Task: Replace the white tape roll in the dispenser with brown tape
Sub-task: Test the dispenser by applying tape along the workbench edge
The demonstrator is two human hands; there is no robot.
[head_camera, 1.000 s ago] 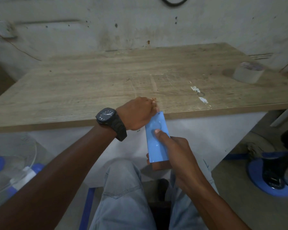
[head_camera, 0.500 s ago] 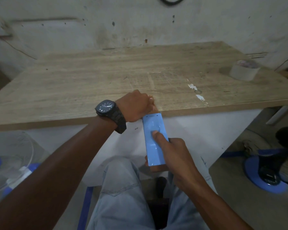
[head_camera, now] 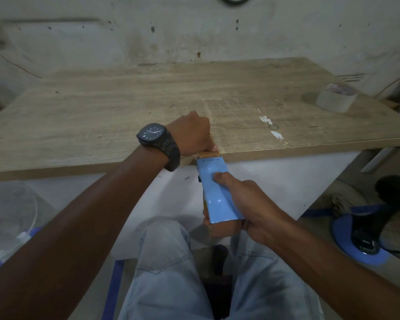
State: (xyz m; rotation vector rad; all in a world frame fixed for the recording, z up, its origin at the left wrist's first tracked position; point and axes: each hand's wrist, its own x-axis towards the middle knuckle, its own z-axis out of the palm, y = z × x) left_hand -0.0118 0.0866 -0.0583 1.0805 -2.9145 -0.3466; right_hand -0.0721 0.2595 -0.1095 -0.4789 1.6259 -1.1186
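- Head cam: R hand (head_camera: 252, 204) wraps the blue dispenser (head_camera: 217, 195) from the right side, index finger laid flat on its top face, thumb end showing under its left edge.
- L hand (head_camera: 194, 135), closed in a pinch, sits at the near edge of the table (head_camera: 125, 107), fingertips on a strip of brown tape (head_camera: 208, 154) at the dispenser's front end; black watch (head_camera: 158, 144) on that wrist.
- Dispenser is held off the table, just below & in front of the near edge, nose up vs. the edge, tail toward the lap; brown roll (head_camera: 221, 229) peeks out under its tail.
- Brown strip runs between dispenser nose & L fingertips; can't tell if it's stuck to the table edge.
- White tape roll (head_camera: 335, 99) lies flat on the far right of the tabletop, well apart from both hands.
- White paint flecks (head_camera: 275, 135) on the wood betw. the hands & that roll.
- Light jeans (head_camera: 171, 273) below, person seated.
- Fan w/ blue base (head_camera: 365, 239) on the floor at right.
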